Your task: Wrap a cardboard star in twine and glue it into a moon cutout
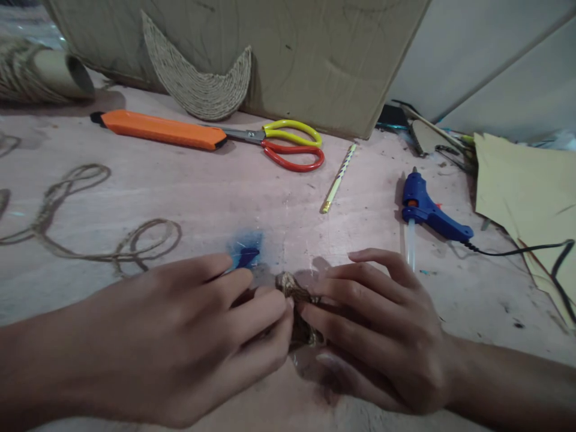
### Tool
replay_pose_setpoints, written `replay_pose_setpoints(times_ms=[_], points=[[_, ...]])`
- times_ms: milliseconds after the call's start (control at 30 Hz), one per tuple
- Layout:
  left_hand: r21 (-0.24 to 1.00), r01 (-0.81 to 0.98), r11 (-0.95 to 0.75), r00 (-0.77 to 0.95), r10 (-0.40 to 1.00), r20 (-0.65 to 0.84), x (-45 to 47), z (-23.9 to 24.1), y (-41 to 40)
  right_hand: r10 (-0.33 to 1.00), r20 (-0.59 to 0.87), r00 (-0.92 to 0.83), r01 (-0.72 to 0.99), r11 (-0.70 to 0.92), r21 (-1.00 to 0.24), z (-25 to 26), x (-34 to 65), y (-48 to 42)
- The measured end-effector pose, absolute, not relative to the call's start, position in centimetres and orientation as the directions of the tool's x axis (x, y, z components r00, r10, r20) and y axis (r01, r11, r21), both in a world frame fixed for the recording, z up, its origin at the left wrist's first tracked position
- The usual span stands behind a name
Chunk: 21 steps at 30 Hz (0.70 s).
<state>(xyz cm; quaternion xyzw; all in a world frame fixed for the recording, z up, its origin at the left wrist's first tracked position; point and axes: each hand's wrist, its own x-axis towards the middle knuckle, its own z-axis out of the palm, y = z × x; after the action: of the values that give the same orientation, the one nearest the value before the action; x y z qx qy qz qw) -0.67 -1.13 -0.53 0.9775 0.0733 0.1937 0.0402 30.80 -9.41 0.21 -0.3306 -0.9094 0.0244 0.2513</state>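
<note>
2 hands low in the frame, left hand and right hand both pinching a twine piece (mostly hidden) on the counter, glue gun right of centre

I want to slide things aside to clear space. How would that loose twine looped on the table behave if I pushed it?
The twine lies in slack loops, so it is probably floppy and would bunch up rather than slide as one piece. It looks thin and light. Its rough fibres may drag on the table.
</note>
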Motion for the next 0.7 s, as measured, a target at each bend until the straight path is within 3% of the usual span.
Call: replay_pose_setpoints(times_ms=[67, 133, 467, 700], points=[[-0.027, 0.086, -0.996, 0.928, 0.071, 0.365, -0.4, -0.2, -1.1, 0.616, 0.408, -0.674, 0.589, 0.781, -0.208, 0.5, 30.7, -9.3], [-0.080, 0.091, -0.993, 0.926, 0.055, 0.374, -0.2, 0.0, -1.1, 0.621, 0.385, -0.683, 0.588, 0.780, -0.214, 0.7, 30.5, -9.1], [0.159, 0.108, -0.981, 0.911, 0.162, 0.379, 1.3, 0.6, 0.5, 0.702, 0.345, -0.623, 0.467, 0.688, -0.555, 0.3, 31.0, -8.2], [0.105, 0.153, -0.983, 0.833, 0.185, 0.522, 0.2, 0.2, 0.5, 0.706, 0.340, -0.621, 0.487, 0.688, -0.539, 0.2, 30.9, -8.0]])
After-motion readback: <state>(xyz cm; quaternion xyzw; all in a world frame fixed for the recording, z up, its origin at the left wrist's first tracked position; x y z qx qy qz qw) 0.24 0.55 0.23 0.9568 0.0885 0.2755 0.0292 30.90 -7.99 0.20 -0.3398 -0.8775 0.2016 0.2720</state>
